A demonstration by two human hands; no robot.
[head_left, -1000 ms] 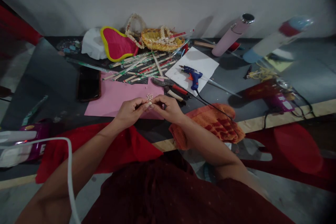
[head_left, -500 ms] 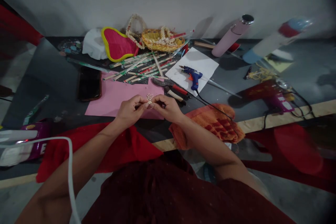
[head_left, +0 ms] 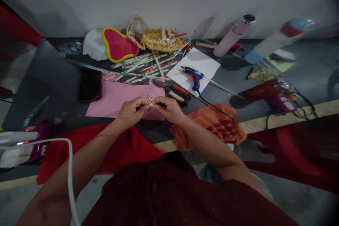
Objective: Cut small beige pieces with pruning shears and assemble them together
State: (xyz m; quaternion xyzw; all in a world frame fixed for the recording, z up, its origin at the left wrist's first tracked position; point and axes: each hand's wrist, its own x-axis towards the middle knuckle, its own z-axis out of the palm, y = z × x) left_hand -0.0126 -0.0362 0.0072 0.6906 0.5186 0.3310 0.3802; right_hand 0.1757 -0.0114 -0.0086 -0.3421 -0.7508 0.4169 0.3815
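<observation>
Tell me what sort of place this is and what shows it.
Probably a craft workspace: a hot glue gun lies on white paper, pruning shears lie beside it, and what look like wrapped chopsticks are heaped nearby.

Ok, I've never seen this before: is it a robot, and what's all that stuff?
No robot: those are a person's bare left hand and bare right hand. The camera is worn on their head, looking forward and down. The fingers pinch small, pale, stubby pieces, too tiny to make out well, over a flat pink paper sheet. On the dark grey table lie a black rectangular phone, a blue plastic glue gun on a white paper sheet, and, at the edge, a fluffy orange towel. A woven yellow basket stands behind.
</observation>
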